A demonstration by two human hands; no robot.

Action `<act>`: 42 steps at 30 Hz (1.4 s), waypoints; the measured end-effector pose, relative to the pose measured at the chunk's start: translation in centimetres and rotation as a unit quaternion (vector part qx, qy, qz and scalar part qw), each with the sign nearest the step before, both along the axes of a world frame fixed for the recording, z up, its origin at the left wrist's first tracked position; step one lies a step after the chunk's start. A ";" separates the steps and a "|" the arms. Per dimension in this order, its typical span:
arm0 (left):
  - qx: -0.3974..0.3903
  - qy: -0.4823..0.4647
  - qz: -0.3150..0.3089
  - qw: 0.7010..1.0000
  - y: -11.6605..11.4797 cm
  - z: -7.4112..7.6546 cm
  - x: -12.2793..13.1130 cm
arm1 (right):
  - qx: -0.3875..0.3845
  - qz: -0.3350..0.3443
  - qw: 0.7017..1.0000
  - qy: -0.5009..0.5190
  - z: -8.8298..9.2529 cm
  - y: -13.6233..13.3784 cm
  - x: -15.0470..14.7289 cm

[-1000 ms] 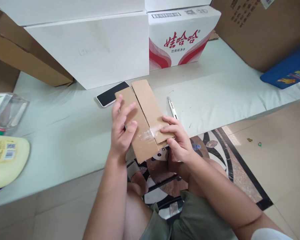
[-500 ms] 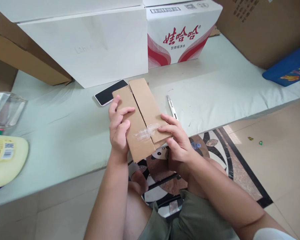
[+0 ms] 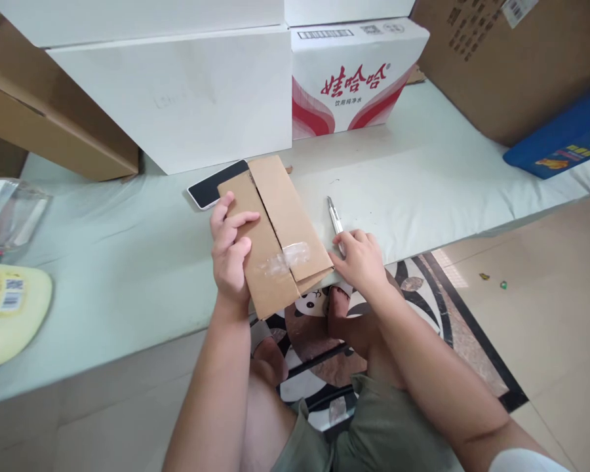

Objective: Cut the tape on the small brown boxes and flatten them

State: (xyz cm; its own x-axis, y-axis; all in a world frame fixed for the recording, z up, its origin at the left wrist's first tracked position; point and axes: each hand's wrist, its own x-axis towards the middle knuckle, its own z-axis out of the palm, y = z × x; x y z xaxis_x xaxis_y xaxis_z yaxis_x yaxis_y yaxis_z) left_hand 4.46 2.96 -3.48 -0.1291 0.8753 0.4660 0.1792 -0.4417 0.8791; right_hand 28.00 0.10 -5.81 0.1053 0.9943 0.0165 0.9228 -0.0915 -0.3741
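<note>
A small brown cardboard box, with a strip of clear tape across its middle seam near the close end, is held tilted by my left hand. That hand grips the left side, fingers over the top face. My right hand is off the box, its fingers closed around the near end of a utility knife. The knife lies on the cloth-covered table, its tip pointing away from me. Behind the box, a phone with a dark screen is partly covered by it.
White cartons and a white-and-red water carton stand along the back of the table. Yellow and clear bottles are at left. A blue package leans by a large brown carton at right.
My right hand has let go of the box's right edge and moved right onto the near end of the utility knife. My left hand keeps its hold on the box.
</note>
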 end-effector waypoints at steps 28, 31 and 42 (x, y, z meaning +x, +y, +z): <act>0.048 0.166 0.080 0.982 -0.7 0.2 2.6 | 0.290 0.223 0.859 0.358 6.1 -8.3 -1.4; 0.046 0.161 0.080 0.983 -0.7 0.2 2.6 | 0.310 0.209 0.885 0.276 6.5 -8.1 -1.3; 0.061 0.148 0.083 0.984 -0.6 0.1 2.9 | 0.349 0.212 0.901 0.146 7.9 -7.6 -1.8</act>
State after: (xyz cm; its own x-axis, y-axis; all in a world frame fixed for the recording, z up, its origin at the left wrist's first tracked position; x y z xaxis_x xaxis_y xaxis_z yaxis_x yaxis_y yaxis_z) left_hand 7.38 2.38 -3.39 -0.1094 0.7888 0.6049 0.4976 -0.4834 0.7203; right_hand 26.21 -7.52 2.07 -0.1802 0.7037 0.6873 0.6719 0.5983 -0.4365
